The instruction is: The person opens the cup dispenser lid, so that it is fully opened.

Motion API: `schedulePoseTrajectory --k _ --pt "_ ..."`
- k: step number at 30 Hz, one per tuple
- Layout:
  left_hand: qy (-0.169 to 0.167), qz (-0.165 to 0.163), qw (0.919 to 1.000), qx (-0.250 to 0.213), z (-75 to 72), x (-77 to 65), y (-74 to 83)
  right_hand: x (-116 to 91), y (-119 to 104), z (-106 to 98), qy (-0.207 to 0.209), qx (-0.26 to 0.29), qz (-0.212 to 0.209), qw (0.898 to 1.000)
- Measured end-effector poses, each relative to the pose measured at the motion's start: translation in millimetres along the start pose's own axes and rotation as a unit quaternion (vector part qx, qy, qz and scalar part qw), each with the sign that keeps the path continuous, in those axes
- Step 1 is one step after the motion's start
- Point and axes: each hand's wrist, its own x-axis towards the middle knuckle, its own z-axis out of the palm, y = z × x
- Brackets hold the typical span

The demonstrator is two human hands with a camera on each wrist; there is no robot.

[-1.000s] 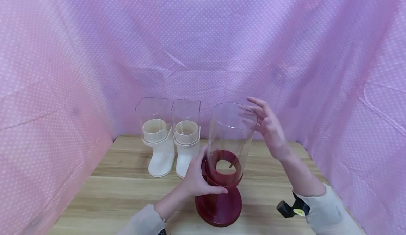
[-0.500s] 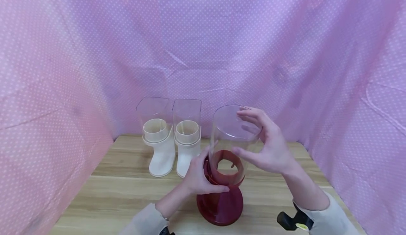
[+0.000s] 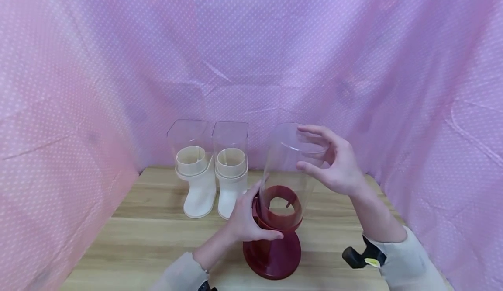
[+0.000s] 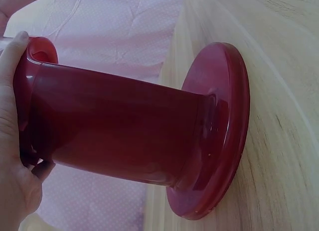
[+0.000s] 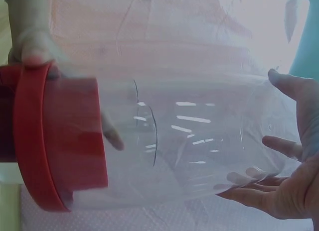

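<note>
We counted one red stand on the table, near its front edge, with one clear tube standing up from it. Off to the left and a bit behind were two white stands, side by side, each carrying one clear tub. So three stands, three see-through containers.

Both hands were clamped on something. The left hand was wrapped round the red stand's collar, thumb across the front. The right hand was curled round the top of the tube, thumb on the near side, fingers round the back.

The red stand was smooth and glossy, plastic by the look of it: flat round foot, thick column, then that collar with an inner ring that sat inside the tube's lower end. We couldn't tell if the tube was fully down. It was round and shiny, and fingers showed right through it. The tubs were squarer with rounded corners, each with a cream ring inside.

The table had pale, streaky wood grain, and the creased cloth around it was pinkish purple with tiny white dots.
</note>
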Motion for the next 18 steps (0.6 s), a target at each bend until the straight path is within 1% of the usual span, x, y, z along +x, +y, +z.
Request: schedulePoseTrajectory --k 3,5,10,15,18 --pt "-0.002 0.006 1.0 -0.003 -0.5 1.4 -0.6 3.8 2.1 -3.3 0.006 0.019 0.008 1.0" --pt "-0.002 0.011 0.9999 -0.006 -0.7 1.8 -1.0 3.8 1.3 -4.7 0.007 0.024 0.004 1.0" --pt "-0.001 0.019 0.9997 -0.016 -1.8 2.4 -1.3 6.4 -8.0 -10.4 0.027 0.045 -0.025 0.998" --pt "0.002 0.02 0.9997 -0.012 -2.3 1.5 -2.6 11.7 -19.5 -27.9 0.056 0.096 -0.053 0.992" --pt "-0.004 0.02 0.9994 -0.027 -1.5 0.4 -3.4 13.4 -21.9 -42.6 0.082 0.125 -0.078 0.986"
